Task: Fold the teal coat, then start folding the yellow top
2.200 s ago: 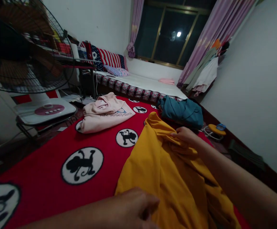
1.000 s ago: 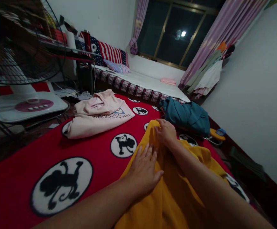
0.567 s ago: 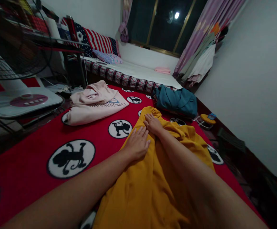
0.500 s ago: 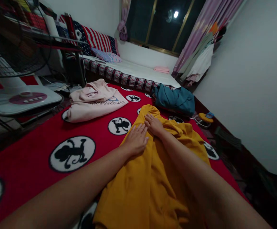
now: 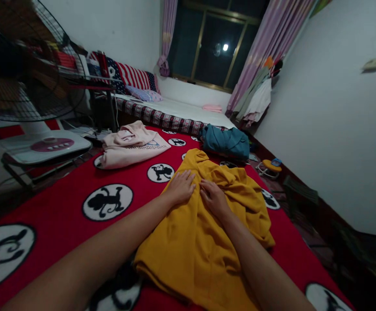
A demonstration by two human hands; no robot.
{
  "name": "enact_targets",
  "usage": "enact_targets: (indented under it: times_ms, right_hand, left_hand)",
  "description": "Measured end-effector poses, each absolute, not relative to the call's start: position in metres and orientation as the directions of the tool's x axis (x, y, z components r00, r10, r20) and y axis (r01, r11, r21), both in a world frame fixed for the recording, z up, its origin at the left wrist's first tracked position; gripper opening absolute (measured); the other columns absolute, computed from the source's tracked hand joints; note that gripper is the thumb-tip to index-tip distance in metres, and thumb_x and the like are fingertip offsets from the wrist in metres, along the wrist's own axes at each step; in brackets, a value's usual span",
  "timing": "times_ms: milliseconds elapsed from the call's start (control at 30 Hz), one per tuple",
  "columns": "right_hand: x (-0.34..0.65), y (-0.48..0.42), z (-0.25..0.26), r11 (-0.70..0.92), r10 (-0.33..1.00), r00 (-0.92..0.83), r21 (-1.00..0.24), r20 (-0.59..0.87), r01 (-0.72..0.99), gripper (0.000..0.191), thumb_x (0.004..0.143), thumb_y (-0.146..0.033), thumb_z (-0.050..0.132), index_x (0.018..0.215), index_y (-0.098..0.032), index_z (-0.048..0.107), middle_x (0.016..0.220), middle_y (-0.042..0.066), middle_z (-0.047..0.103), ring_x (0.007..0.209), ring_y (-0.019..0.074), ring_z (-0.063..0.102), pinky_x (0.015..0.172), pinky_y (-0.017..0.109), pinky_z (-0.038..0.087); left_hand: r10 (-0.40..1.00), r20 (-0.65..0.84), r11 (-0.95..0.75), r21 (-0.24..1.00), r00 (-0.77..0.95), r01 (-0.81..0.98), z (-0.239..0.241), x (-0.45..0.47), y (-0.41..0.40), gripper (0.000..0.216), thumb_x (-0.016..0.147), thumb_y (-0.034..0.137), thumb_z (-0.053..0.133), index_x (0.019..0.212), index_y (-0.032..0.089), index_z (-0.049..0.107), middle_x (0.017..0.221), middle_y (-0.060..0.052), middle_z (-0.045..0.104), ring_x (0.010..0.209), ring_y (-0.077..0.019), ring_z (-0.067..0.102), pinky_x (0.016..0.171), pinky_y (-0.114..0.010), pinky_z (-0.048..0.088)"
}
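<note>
A mustard-yellow garment [image 5: 188,255] lies spread out and wrinkled in front of me, bunched up on its right side. My left hand [image 5: 181,186] rests flat on its upper left part, fingers stretched out. Just to the right, my right hand [image 5: 214,198] has bent fingers, with the thumb drawn in against the cloth near a lengthwise fold; it seems to pinch the fabric. Under the garment is a red blanket [image 5: 67,207] with black monkey figures in white circles.
A folded pale pink sweatshirt [image 5: 132,147] lies at the far left of the blanket, and a folded teal garment [image 5: 225,141] at the far right. A fan [image 5: 29,82] stands on the left. Beyond are a bed [image 5: 175,108] and a yellow stool [image 5: 271,166].
My right hand has slid back toward me, and its fingers have gone from lying flat to bent. The left hand stays flat on the garment. My view has shifted and tilted up.
</note>
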State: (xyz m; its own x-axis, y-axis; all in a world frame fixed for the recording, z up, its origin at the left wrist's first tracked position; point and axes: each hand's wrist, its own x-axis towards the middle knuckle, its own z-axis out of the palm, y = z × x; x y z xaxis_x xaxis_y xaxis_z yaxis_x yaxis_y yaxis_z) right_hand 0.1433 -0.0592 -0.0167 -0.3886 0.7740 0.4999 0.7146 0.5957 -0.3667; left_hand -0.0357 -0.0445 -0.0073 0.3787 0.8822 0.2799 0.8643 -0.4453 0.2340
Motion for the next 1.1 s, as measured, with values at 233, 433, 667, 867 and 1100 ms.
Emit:
enact_targets:
  times_ms: [233,433,667,867,1100]
  right_hand:
    - [0.15,-0.061,-0.004,0.62,0.695,-0.106,-0.517,0.712,0.591,0.022,0.084,-0.014,0.048,0.096,-0.019,0.066,0.098,0.007,0.068,0.093,0.0199,0.063,0.086,0.035,0.05]
    - [0.195,-0.056,0.012,0.443,0.506,0.246,-0.494,0.827,0.749,0.02,0.081,-0.016,0.047,0.089,-0.017,0.066,0.097,0.009,0.064,0.094,0.0212,0.06,0.088,0.036,0.048]
    - [0.238,-0.058,0.005,-0.029,0.771,0.3,-0.439,0.562,0.898,0.035,0.076,-0.033,0.059,0.106,-0.016,0.067,0.104,0.012,0.068,0.098,0.0271,0.059,0.088,0.038,0.044]
    - [0.235,-0.06,0.001,-0.046,0.805,0.222,-0.315,0.55,0.948,0.022,0.077,-0.032,0.057,0.089,-0.019,0.07,0.097,0.012,0.068,0.094,0.0284,0.058,0.081,0.039,0.043]
    - [0.255,-0.052,0.009,0.209,0.298,0.7,-0.76,0.649,0.615,0.026,0.074,-0.03,0.046,0.092,-0.017,0.062,0.089,0.009,0.065,0.084,0.0232,0.06,0.079,0.035,0.047]
  left_hand:
    - [0.854,0.314,-0.487,0.209,0.414,0.848,-0.014,-0.036,-0.043,0.05,0.094,0.037,0.037,0.141,0.019,0.042,0.151,-0.011,0.035,0.139,-0.0308,0.03,0.112,-0.053,0.025]
    - [0.861,0.311,-0.481,0.238,0.403,0.844,-0.013,-0.037,-0.041,0.048,0.094,0.036,0.039,0.138,0.019,0.045,0.149,-0.011,0.038,0.138,-0.0297,0.033,0.112,-0.051,0.026]
    - [0.864,0.309,-0.478,0.26,0.396,0.839,-0.011,-0.037,-0.042,0.047,0.092,0.035,0.043,0.137,0.02,0.047,0.148,-0.011,0.04,0.137,-0.0295,0.034,0.112,-0.051,0.026]
    - [0.857,0.323,-0.489,0.264,0.401,0.831,-0.01,-0.038,-0.042,0.047,0.092,0.035,0.043,0.136,0.019,0.048,0.146,-0.012,0.042,0.136,-0.0293,0.035,0.112,-0.05,0.026]
    - [0.845,0.363,-0.504,0.295,0.393,0.812,-0.014,-0.039,-0.04,0.046,0.09,0.035,0.045,0.134,0.022,0.05,0.144,-0.011,0.045,0.135,-0.0299,0.037,0.11,-0.052,0.028]
